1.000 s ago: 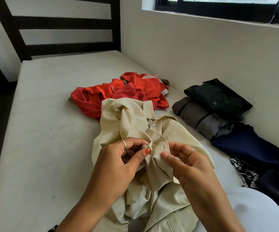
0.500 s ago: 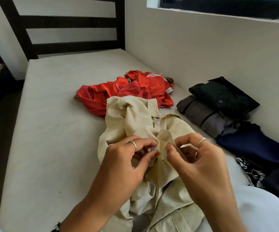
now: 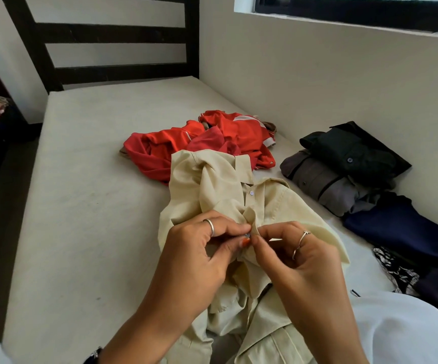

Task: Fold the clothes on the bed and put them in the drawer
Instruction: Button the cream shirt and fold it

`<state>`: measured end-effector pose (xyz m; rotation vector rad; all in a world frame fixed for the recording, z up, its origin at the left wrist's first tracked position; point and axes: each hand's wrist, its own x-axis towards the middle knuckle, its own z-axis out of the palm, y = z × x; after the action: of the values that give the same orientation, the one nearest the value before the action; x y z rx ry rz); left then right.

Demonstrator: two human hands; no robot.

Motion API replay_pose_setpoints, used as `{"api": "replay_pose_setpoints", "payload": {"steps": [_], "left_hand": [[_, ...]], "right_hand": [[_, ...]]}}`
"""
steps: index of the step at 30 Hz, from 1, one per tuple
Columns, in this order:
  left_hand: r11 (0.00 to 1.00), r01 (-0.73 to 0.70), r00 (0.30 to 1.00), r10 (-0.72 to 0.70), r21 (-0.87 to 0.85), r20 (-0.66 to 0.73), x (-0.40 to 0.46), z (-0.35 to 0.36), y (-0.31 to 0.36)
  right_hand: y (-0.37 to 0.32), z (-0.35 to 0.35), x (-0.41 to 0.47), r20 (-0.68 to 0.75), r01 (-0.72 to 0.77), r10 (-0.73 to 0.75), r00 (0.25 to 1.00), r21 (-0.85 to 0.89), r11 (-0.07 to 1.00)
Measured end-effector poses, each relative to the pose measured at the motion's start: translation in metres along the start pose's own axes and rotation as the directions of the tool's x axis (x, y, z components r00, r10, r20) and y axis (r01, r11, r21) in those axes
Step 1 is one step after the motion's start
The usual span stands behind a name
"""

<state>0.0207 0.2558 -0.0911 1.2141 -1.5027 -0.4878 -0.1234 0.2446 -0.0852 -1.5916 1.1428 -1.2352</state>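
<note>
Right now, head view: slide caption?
Both hands, left and right, pinch a beige shirt at its button placket on the bed.

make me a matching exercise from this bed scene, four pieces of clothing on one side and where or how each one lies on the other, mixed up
Column one:
1. beige shirt
2. red clothes
3. black shirt
4. navy garment

Column two:
A. folded, on top of the grey shirt
B. crumpled heap behind the beige shirt
C. pinched at its button strip by both hands
D. lying nearer the camera than the grey shirt, by the wall

Pairs: 1-C, 2-B, 3-A, 4-D
</note>
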Motion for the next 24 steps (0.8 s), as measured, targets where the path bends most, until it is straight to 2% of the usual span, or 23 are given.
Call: {"api": "replay_pose_setpoints", "payload": {"steps": [5, 9, 17, 24], "left_hand": [[0.999, 0.034, 0.999, -0.034, -0.031, -0.004, 0.000, -0.001, -0.005], [1.000, 0.030, 1.000, -0.030, -0.005, 0.004, -0.002, 0.000, -0.004], [0.992, 0.039, 0.999, -0.041, 0.122, 0.017, -0.008, 0.005, 0.004], [0.979, 0.204, 0.977, -0.204, 0.006, 0.065, -0.007, 0.007, 0.005]], "right_hand": [[0.002, -0.002, 0.000, 0.050, -0.075, 0.070, 0.996, 0.105, 0.992], [0.005, -0.001, 0.001, 0.092, -0.243, 0.228, 0.969, 0.218, 0.945], [0.001, -0.005, 0.004, 0.143, -0.346, 0.323, 0.935, 0.184, 0.920], [0.000, 0.000, 0.006, 0.079, -0.339, 0.332, 0.940, 0.118, 0.933]]}}
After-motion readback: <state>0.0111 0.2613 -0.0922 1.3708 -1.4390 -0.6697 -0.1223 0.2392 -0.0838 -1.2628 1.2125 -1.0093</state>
